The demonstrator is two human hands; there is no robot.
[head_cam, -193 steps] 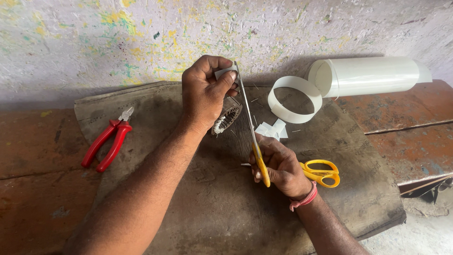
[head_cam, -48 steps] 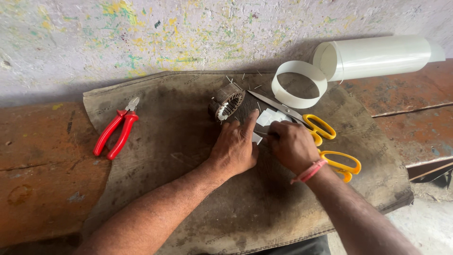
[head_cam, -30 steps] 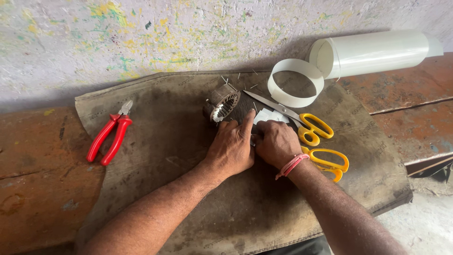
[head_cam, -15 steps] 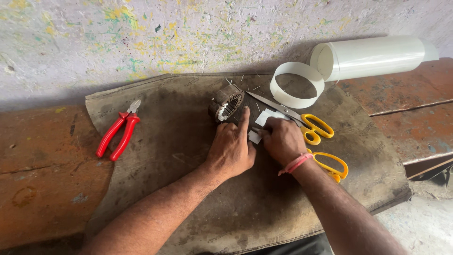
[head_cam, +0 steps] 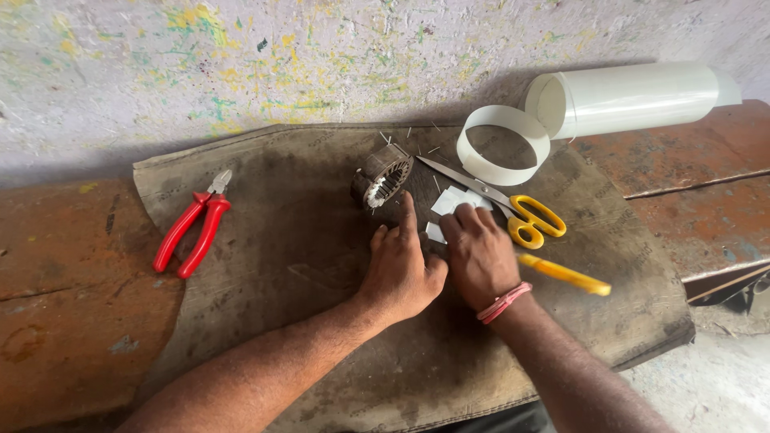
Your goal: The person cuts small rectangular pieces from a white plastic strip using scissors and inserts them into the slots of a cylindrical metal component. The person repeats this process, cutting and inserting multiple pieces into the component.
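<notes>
Head view, left to right: red-handled pliers (head_cam: 192, 232) lie on the left part of a dark, worn mat (head_cam: 305, 240), jaws pointing up toward the paint-flecked wall (head_cam: 241, 64). The mat covers a rust-brown bench (head_cam: 64, 289).

Near the mat's centre, a small motor stator (head_cam: 382, 176) rests on its side — its slotted bore faces the camera. Just below it, the left hand (head_cam: 401, 273) lies palm down, index finger extended toward the stator, the other fingers loosely curled together.

The right hand (head_cam: 480, 258) sits directly beside the left, the two touching. Its fingers are pressed flat on small white paper pieces (head_cam: 453, 204); whether any piece is pinched cannot be told. A pink band (head_cam: 504, 302) circles the wrist.

Yellow-handled scissors (head_cam: 513, 210) lie just right of the paper pieces, blades open and pointing up-left. Behind them stand a white paper strip loop (head_cam: 504, 146) and — touching it — a white paper roll (head_cam: 634, 98) lying on its side against the wall.
</notes>
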